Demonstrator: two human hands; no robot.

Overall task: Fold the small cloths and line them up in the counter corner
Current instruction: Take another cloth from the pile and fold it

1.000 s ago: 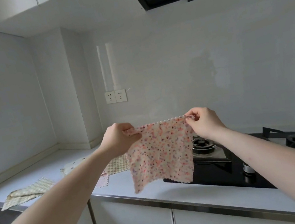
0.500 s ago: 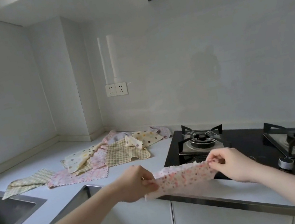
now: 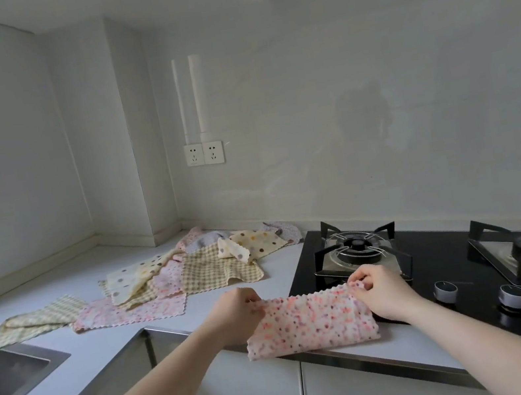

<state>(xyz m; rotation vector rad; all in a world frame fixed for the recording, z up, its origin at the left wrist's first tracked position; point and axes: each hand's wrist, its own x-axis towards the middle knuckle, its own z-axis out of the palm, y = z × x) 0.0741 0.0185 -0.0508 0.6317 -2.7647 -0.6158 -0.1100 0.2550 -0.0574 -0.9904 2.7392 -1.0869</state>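
pink cloth (image 3: pixel 310 322) between pinching hands, seemingly folded

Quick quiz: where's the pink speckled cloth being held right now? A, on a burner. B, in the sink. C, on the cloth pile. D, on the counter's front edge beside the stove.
D: both hands pinch the pink speckled cloth at its top corners, flat on the counter edge by the stove.

– Where does the cloth (image 3: pixel 310 322) lie?
– Low centre, on the counter (image 3: pixel 57 275) edge, just left of the stove (image 3: pixel 460 294); a hand pinches each upper corner, left hand (image 3: pixel 237 312), right hand (image 3: pixel 385 290).
– And the pile (image 3: pixel 175 275)?
– Behind it, centre-left, toward the corner. The sink (image 3: pixel 1 375) sits at far left, the sockets (image 3: pixel 204 154) on the wall above.
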